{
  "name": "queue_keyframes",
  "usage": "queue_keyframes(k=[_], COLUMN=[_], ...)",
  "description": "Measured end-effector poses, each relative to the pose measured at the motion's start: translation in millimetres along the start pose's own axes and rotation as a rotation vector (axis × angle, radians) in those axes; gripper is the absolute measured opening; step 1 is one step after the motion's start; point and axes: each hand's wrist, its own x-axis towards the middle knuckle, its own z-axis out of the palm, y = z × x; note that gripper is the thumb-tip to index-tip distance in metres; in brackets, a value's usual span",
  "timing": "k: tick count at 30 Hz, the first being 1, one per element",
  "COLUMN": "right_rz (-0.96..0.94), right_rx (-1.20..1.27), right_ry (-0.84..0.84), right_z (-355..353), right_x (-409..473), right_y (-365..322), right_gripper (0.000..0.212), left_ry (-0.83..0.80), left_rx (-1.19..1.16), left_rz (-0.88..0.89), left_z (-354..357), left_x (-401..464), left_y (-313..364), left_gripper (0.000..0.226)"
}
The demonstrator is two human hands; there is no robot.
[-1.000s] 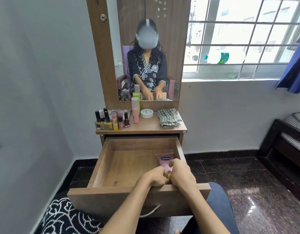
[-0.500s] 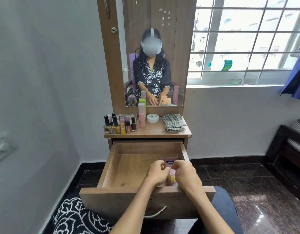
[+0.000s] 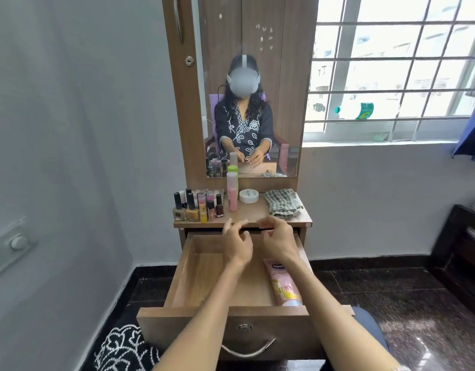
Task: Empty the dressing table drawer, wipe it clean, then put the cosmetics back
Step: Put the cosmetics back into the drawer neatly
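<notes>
Nail polishes (image 3: 197, 207), jar (image 3: 248, 196), cloth (image 3: 283, 202) crowd tabletop (image 3: 244, 216).

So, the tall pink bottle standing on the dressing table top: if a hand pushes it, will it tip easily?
Probably yes. The tall pink bottle is slim and upright on a narrow base, so a push near its top would likely topple it. It stands close beside the white jar and the nail polish bottles, so it might knock those. Its smooth surface may be slippery.
</notes>
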Motion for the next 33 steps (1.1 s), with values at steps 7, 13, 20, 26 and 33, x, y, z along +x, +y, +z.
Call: queue_keyframes(k=[7,13,20,26,33], right_rz=[0.059,0.082,0.159,0.205,0.087], right_rx=[0.038,-0.031,-0.039,-0.015,0.062], right_ry=[-0.081,-0.194,-0.300,-0.416,-0.333], right_z=[12,14,24,29,28], right_x=[56,83,102,111,116], right_y=[-54,-73,-65,-60,-52], right_gripper=[0.048,0.056,0.047,0.044,0.047], left_ry=[-0.027,-0.186,-0.345,-0.340,-0.304], left_rx=[0.062,0.108,0.163,0.144,0.095], left_rz=[0.098,0.062,-0.147,-0.129,-0.070], left_z=[-17,-21,-15,-12,-10], left_x=[56,100,133,138,131], left_y=[27,37,29,26,31], left_gripper=[0.043,0.068,0.077,0.059,0.041])
